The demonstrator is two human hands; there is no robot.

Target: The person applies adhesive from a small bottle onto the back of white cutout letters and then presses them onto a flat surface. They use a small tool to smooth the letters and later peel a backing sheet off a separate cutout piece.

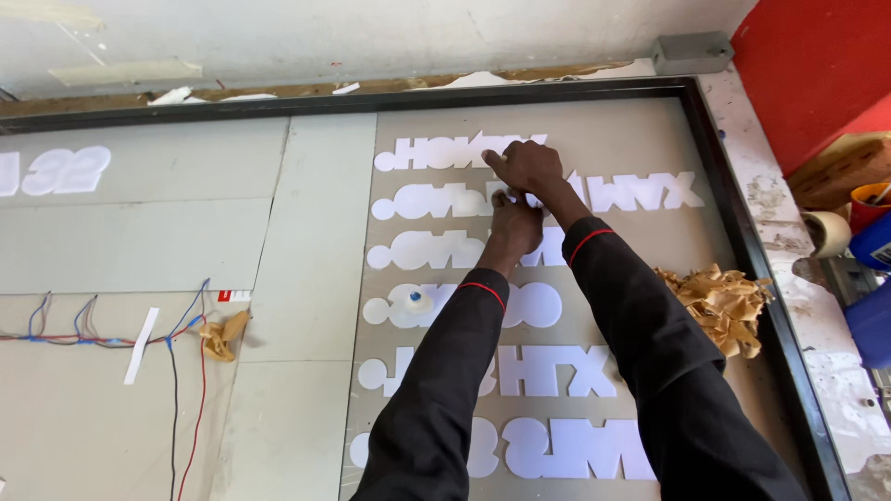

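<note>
A person is leaning over a framed grey sign panel [325, 232], left hand [516, 223] and right hand [525, 167] pinching at a white cut-out letter [520, 198] in the second row — six rows already lying placed — crumpled brown backing paper [719, 301] discarded alongside.

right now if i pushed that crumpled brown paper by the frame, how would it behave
The crumpled brown paper looks thin and loosely wadded, so it is probably very light and would slide or tumble easily. Its creased folds suggest it would squash rather than resist. It seems unlikely to break.
</note>
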